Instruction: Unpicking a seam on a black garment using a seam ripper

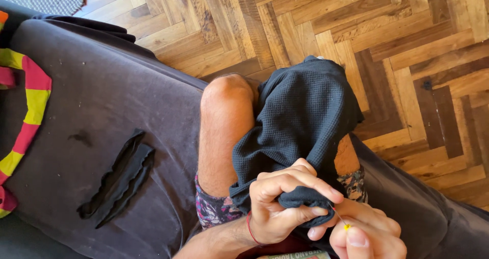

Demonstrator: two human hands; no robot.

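The dark waffle-knit garment [300, 121], draped over the person's knees, looks soft, light and limp, best gripped at a bunched edge. The left hand [280, 203] pinches that folded hem; the right hand [364, 236] pinches a yellow-headed pin [342, 221]. Dark fabric strips [119, 180] lie on the grey sofa [102, 101], above a parquet floor [407, 29].

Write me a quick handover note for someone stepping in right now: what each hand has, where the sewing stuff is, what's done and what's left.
Left hand: pinching a folded edge of the dark waffle-knit garment, which drapes over the knees.
Right hand: holding a yellow-headed pin at that fold.
Black fabric strips lie on the grey sofa, untouched.
Done: edge folded. Left: pin not seen fully in; no stitching is visible.
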